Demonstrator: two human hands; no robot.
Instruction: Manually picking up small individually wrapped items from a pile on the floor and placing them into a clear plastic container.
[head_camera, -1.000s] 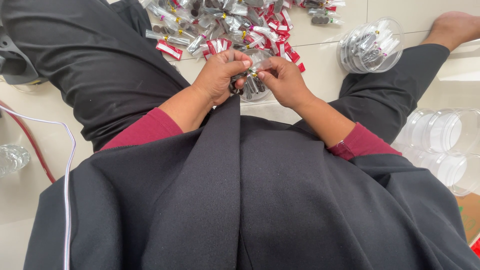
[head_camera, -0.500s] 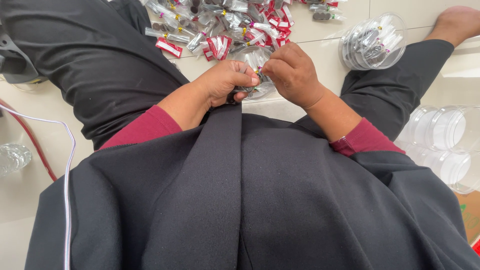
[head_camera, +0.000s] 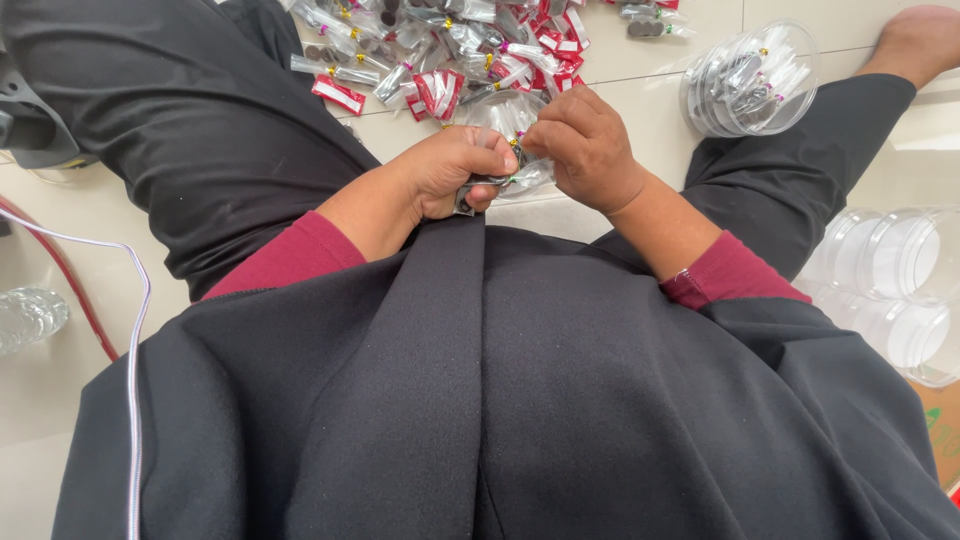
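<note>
since half a second ago the left hand (head_camera: 455, 180) and right hand (head_camera: 585, 150) have closed together, both pinching one small clear packet (head_camera: 505, 170) above the floor (head_camera: 640, 70), near the packet pile (head_camera: 450, 50).

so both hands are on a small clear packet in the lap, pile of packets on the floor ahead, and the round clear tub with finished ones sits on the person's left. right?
Not quite. The head view shows the round clear tub on the person's right, beside the right leg, not the left. The rest holds: left hand and right hand both pinch a small clear packet, and the pile of packets lies on the floor ahead.
</note>
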